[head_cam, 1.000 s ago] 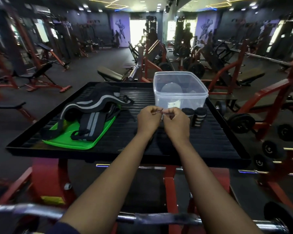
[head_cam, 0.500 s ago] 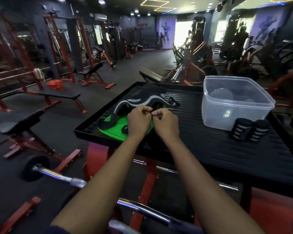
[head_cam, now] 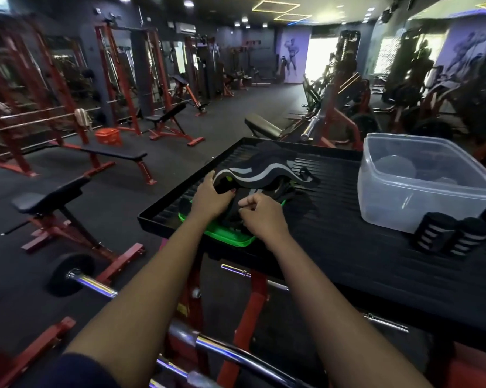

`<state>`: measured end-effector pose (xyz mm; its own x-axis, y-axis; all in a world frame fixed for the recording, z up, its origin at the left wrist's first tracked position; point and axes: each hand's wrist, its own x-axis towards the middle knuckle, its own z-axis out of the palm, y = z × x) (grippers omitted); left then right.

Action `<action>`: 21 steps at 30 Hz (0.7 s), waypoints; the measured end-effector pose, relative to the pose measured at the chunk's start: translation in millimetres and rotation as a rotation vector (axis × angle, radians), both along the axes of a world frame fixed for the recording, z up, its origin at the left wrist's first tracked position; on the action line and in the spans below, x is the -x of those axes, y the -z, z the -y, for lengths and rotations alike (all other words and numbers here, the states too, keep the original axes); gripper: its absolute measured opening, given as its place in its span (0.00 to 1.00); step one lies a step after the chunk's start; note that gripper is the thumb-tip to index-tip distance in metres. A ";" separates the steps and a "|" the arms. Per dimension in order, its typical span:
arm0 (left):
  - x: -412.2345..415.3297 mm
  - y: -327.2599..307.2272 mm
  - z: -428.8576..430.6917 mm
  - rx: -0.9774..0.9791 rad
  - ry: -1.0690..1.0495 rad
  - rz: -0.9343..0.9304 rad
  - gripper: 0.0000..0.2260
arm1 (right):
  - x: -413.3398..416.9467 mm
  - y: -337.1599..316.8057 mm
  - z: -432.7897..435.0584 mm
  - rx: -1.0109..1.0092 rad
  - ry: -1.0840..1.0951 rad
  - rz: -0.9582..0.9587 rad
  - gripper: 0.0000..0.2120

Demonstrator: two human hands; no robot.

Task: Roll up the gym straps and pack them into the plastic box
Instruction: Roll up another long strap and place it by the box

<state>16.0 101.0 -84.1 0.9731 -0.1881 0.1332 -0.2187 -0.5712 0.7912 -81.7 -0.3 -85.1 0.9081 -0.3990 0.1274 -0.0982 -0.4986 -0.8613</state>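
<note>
Nearest to me, a chrome barbell bar (head_cam: 230,357) crosses below the person's two bare forearms, which reach forward side by side, nearly straight, over the near edge of the black tray (head_cam: 334,247). Both wrists come down at the tray's left end.

The left hand (head_cam: 211,197) lies palm down with its fingers curled over the left end of the loose straps (head_cam: 264,175), gripping the end of the top strap, the one with the grey stripe. The right hand (head_cam: 261,217) sits just beside it, clenched. Its thumb is tucked against the forefinger and its knuckles are against the dark webbing at the front of the heap. I cannot tell whether it is actually pinching a strap.

The loose straps are heaped on a green lid (head_cam: 228,236) that lies flat on the tray, and one corner of the lid shows under the wrists.

Further right, well apart from the hands, two rolled straps (head_cam: 435,231) stand upright and touching each other. They are just in front of the clear plastic box (head_cam: 390,203), which is open at the tray's right side.

Past the tray, black padded benches (head_cam: 113,154) on red frames stand on the dark floor.
</note>
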 end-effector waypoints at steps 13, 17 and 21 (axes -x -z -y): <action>12.9 -41.7 35.2 0.243 -0.123 0.527 0.19 | -6.3 -7.8 12.7 -0.394 0.087 0.106 0.20; 28.6 -43.8 63.1 0.291 0.055 0.525 0.19 | -5.2 -21.6 32.2 -1.016 0.070 0.141 0.34; 45.3 -30.3 83.9 0.310 0.265 0.374 0.24 | 7.6 -22.7 52.8 -1.062 0.117 0.143 0.35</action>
<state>-29.4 17.1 -53.8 0.7735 -0.3168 0.5490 -0.6218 -0.2113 0.7542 -89.2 -53.1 -62.4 0.8610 -0.4517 -0.2337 0.0391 0.5169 -0.8551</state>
